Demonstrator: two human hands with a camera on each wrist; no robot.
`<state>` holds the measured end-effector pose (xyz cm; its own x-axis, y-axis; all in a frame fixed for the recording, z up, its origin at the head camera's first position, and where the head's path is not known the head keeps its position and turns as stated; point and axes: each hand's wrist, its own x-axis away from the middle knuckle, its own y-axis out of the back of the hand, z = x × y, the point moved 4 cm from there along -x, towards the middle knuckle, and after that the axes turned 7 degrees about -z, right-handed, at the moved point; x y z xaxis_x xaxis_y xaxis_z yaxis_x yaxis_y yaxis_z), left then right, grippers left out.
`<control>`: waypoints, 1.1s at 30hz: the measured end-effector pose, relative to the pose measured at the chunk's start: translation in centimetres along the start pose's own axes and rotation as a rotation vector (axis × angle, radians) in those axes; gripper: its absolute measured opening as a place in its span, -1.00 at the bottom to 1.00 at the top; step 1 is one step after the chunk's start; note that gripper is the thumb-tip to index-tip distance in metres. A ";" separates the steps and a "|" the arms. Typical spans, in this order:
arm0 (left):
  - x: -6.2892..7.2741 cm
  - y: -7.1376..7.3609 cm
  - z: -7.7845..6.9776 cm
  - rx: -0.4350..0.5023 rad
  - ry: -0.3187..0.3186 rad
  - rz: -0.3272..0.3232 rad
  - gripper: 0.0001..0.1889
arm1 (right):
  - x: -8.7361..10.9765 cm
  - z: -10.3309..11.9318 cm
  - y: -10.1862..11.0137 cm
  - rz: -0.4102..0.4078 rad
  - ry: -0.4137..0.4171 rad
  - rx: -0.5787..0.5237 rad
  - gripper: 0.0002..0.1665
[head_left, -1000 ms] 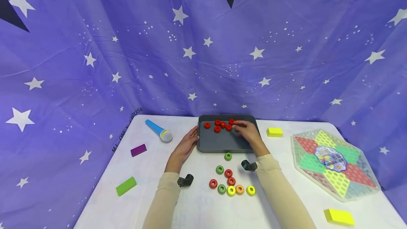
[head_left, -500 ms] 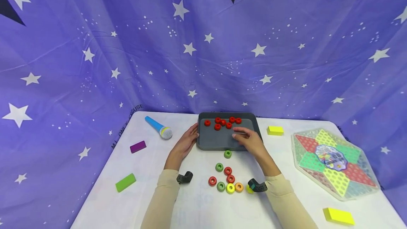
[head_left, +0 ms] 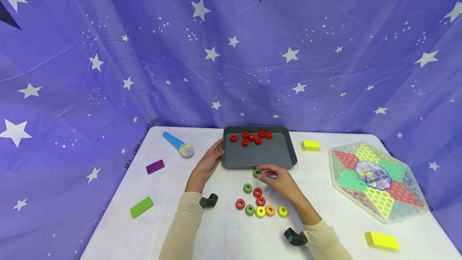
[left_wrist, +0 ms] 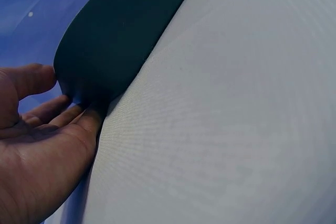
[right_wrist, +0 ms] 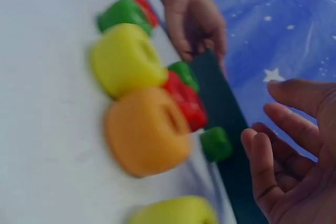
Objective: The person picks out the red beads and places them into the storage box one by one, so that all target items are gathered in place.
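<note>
My left hand (head_left: 209, 163) rests against the left side of a dark grey tray (head_left: 260, 157), thumb and fingertips touching its outer wall; in the left wrist view the fingers (left_wrist: 68, 114) meet the tray's corner. Several red beads (head_left: 258, 141) with holes lie in the tray's far half. In front of the tray, my right hand (head_left: 279, 179) reaches to a green bead (head_left: 256, 173), fingertips right beside it. From the right wrist view, that green bead (right_wrist: 216, 144) lies by the tray wall, a little apart from the spread, loosely bent fingers (right_wrist: 262, 166).
Nearer me lie more green, red (head_left: 240, 204), yellow (head_left: 260, 212) and orange (head_left: 270, 210) beads. A toy microphone (head_left: 178, 143), purple block (head_left: 155, 167) and green block (head_left: 141, 207) are at left. Yellow blocks (head_left: 381, 240) and a star-patterned game board (head_left: 377, 181) lie at right.
My right hand has left the red beads in the tray and come back over the near rim to the green bead. My left hand stays at the tray's side.
</note>
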<state>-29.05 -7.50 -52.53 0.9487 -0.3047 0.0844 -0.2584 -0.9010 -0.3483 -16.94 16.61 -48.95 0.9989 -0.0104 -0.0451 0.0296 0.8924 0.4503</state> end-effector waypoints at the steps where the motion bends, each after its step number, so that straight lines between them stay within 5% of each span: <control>1: 0.0 0.0 0.0 0.000 -0.001 0.003 -0.36 | 0.3 -0.2 -0.2 0.011 -0.006 0.019 -0.60; 9: -0.1 0.0 -0.1 -0.002 0.003 0.001 -0.36 | 2.1 -0.9 -1.1 0.057 -0.017 0.104 -0.64; 33: 0.0 0.1 0.1 0.036 -0.009 0.024 -0.36 | 2.6 -0.9 -2.4 0.047 0.034 0.167 -0.76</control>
<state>-29.04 -7.57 -52.62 0.9439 -0.3233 0.0672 -0.2747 -0.8818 -0.3834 -14.39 14.89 -50.96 0.9977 0.0467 -0.0492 -0.0083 0.8042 0.5942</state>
